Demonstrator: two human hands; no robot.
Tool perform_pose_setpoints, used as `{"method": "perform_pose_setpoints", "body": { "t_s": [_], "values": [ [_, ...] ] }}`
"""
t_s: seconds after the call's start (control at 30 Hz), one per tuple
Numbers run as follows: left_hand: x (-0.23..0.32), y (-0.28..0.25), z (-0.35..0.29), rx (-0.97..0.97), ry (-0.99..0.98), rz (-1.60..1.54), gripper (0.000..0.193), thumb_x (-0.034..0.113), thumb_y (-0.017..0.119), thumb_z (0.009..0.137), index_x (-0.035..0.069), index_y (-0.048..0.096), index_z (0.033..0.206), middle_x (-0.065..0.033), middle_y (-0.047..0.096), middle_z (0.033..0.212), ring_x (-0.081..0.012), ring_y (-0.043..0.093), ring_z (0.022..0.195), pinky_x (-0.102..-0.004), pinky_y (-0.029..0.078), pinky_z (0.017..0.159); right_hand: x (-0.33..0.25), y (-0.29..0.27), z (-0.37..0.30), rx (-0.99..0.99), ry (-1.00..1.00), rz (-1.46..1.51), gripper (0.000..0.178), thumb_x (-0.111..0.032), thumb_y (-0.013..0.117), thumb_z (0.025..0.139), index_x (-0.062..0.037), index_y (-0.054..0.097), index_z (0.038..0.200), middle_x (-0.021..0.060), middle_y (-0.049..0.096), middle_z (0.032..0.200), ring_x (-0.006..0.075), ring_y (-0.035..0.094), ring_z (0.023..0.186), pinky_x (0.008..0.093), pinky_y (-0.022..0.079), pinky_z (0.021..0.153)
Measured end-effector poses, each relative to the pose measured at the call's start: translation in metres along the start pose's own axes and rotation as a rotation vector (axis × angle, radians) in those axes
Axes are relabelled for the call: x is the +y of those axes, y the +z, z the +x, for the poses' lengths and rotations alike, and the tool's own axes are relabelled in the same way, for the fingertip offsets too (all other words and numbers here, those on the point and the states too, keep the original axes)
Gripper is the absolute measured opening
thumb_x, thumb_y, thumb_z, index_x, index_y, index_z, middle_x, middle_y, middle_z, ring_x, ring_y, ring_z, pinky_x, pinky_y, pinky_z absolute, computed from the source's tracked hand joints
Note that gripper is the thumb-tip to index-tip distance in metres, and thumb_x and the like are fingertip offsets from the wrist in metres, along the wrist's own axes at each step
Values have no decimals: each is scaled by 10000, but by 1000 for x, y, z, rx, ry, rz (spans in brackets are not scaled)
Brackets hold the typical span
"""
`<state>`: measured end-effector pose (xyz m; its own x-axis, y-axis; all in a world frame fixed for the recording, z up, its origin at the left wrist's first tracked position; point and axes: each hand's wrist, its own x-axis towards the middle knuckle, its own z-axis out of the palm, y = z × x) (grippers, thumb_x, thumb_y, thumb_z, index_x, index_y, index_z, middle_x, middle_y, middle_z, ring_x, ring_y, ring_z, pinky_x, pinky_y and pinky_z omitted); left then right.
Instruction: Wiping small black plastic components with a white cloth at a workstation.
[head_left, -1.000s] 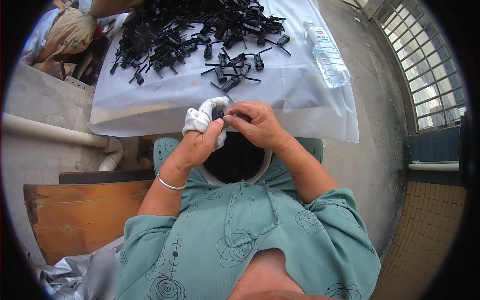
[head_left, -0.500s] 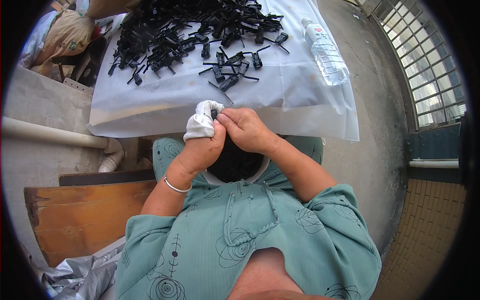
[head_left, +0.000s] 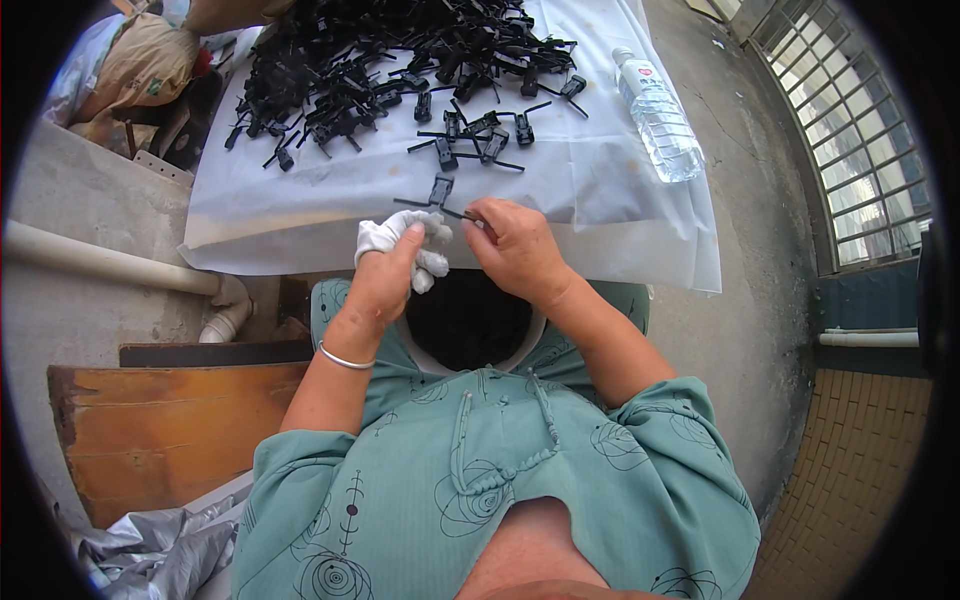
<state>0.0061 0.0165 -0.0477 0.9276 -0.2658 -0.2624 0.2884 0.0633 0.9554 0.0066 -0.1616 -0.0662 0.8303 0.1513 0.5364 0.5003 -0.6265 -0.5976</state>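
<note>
At the table's near edge my right hand [head_left: 515,250] has its fingertips closed on the thin arm of a small black plastic part [head_left: 440,190]. The body of that part points away from me, and another thin arm sticks out to the left. My left hand [head_left: 393,255], with a white glove over the fingers and the thumb bare, is just left of it, fingers loosely bent and apart. Nothing shows in it. Between my knees stands a white-rimmed bucket [head_left: 528,345] with a dark inside; black contents there are hard to make out.
A big heap of similar black parts [head_left: 340,80] covers the far table, with several loose ones nearer. White plastic sheeting [head_left: 600,220] drapes the table. A clear water bottle [head_left: 660,120] lies at its right. Wooden board [head_left: 180,420] and pipe [head_left: 110,260] are at left.
My hands, together before, are now apart. The right has moved slightly right and the left slightly left, its fingers loosened. The nearest black part has shifted and turned beside my right fingertips.
</note>
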Motion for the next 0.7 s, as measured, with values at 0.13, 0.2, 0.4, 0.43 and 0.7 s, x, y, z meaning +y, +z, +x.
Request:
{"method": "perform_pose_setpoints", "body": {
  "t_s": [0.13, 0.2, 0.4, 0.43, 0.7],
  "values": [
    [4, 1, 3, -80, -84, -600, 155, 138, 488, 891, 60, 542, 1014, -63, 617, 863, -93, 532, 580, -216, 414, 446, -12, -9, -5, -189, 130, 333, 187, -105, 644, 753, -6, 566, 892, 100, 532, 661, 191, 491, 540, 302, 413, 515],
    [8, 7, 3, -103, 4, -564, 177, 88, 492, 883, 63, 516, 1056, -49, 603, 847, -75, 516, 581, -195, 408, 454, -18, -16, -4, -229, 140, 339, 201, -112, 658, 748, -2, 573, 892, 92, 521, 648, 166, 466, 531, 284, 401, 510],
    [15, 19, -6, -43, 227, -1, 262, 55, 462, 891, 34, 452, 1152, -27, 565, 793, -56, 506, 569, -180, 411, 461, -35, -19, 7, 63, -22, 304, 188, -139, 673, 761, 6, 556, 783, 88, 532, 634, 131, 458, 506, 254, 384, 486],
    [17, 19, -9, -128, 199, 17, 268, 57, 463, 891, 29, 446, 1157, -22, 558, 791, -55, 509, 566, -181, 414, 464, -30, -17, 11, 34, 80, 336, 186, -139, 673, 766, 1, 551, 779, 88, 533, 635, 123, 451, 505, 252, 382, 482],
    [22, 25, -16, -11, 217, 156, 288, 43, 518, 854, -6, 465, 1133, -48, 579, 832, -97, 564, 627, -208, 450, 521, -25, -18, 12, -126, 196, 578, 208, -160, 536, 879, 10, 549, 759, 71, 502, 594, 123, 426, 528, 272, 393, 508]
  ]
}}
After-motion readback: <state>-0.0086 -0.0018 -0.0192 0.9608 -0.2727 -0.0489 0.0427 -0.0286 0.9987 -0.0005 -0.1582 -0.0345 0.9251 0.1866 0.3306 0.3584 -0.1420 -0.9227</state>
